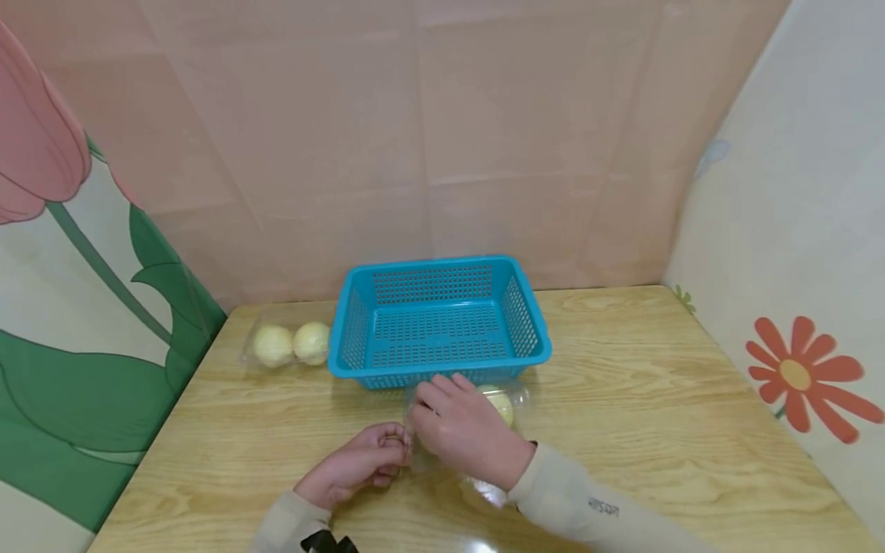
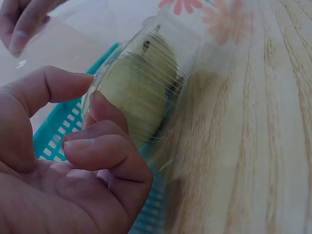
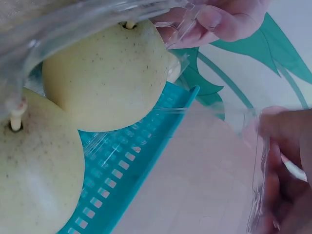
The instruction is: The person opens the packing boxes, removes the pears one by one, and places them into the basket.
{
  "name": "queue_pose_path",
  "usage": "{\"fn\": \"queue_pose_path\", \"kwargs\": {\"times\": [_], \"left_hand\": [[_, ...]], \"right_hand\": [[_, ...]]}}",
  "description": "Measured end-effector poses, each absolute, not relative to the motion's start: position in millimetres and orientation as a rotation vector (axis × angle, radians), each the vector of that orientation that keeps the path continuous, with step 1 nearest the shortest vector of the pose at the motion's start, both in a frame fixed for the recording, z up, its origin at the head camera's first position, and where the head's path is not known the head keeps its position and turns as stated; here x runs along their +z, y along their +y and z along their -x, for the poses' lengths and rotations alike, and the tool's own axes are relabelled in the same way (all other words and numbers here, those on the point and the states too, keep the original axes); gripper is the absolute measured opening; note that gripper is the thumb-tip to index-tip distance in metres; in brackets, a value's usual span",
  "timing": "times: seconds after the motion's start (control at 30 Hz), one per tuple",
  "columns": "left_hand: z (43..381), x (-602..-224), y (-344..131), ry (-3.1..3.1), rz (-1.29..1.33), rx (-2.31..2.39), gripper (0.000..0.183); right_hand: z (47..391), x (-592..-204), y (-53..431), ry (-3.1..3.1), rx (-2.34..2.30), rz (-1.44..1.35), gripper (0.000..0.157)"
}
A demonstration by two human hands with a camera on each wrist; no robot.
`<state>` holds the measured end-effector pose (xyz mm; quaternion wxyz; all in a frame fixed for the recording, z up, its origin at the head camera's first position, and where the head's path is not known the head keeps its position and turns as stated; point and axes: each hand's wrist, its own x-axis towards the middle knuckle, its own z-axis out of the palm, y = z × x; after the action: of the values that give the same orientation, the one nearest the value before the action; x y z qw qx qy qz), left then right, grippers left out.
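The near box (image 2: 183, 36) looks opened, pears (image 3: 105, 78) still inside, its edge pinched by the left hand (image 1: 362, 465), its lid (image 3: 256, 190) by the right hand (image 1: 459, 426).

Left hand (image 1: 359, 465) in thumb-and-finger pinch; right hand (image 1: 459, 430) farther forward, fingers bent, sleeved forearm slanting inward.

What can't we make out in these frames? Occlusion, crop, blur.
Head view: the right hand hides part of the near container.
Head view: the blue basket hides the right end of the other container.
Head view: sleeve lettering, too small to read.
Right wrist view: the lower pear, cut off by the left and bottom edges.
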<state>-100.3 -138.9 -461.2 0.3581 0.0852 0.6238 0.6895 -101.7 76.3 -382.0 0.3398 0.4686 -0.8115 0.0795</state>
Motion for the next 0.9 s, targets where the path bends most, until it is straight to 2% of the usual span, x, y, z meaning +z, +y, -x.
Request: {"fn": "queue_pose_path", "kwargs": {"times": [0.1,0.2,0.27,0.4,0.57,0.73,0.9], "left_hand": [[99.3,-462.7,-137.7,1.618,-0.224,1.774,0.017],[98.2,-464.2,-136.6,1.623,-0.222,1.776,0.017],[97.1,-464.9,-135.8,1.625,-0.225,1.780,0.017],[95.3,-465.8,-134.9,1.636,-0.227,1.785,0.017],[95.6,-466.5,-134.6,1.643,-0.238,1.777,0.017],[96.1,-466.2,-135.7,1.650,-0.256,1.762,0.015],[97.6,-464.3,-138.2,1.662,-0.281,1.740,0.015]], "right_hand": [[100.4,-380.0,80.1,-2.056,0.276,-1.106,0.014],[97.5,-378.9,84.8,-2.028,0.337,-1.032,0.026],[94.9,-379.4,87.9,-2.028,0.350,-1.021,0.030],[88.3,-384.3,95.8,-2.091,0.347,-1.055,0.010],[79.1,-396.2,111.9,-2.353,0.279,-1.025,0.027],[76.7,-407.6,130.8,-2.578,0.245,-0.895,0.026],[79.7,-411.5,142.5,-2.703,0.213,-0.750,0.046]]}}
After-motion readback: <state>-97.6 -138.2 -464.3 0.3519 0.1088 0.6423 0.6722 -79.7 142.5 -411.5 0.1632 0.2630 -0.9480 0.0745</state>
